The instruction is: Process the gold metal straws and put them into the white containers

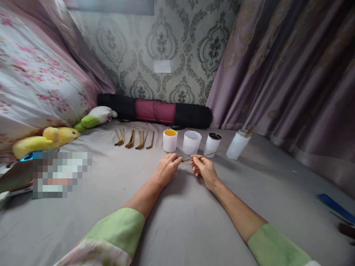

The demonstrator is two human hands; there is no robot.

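A thin brown straw-like stick (210,153) runs between my two hands, a little above the grey sheet. My left hand (168,169) is closed at its left end, fingertips pinched together. Thumb and fingers of my right hand (204,170) grip it further along, and its thin tip sticks out to the right. Just beyond my hands stand a white cup with a yellow inside (170,142), a plain white cup (191,143), and a white-wrapped container with a dark inside (212,145). Similar brown sticks with bent ends (129,140) lie in small groups to the left.
Further right, a white jar (237,146) leans with brown sticks in its mouth. A black and maroon roll (155,111) lies against the wall. Plush toys (47,140) and a partly blurred-out item (61,175) are at left; a blue strip (336,207) is at right.
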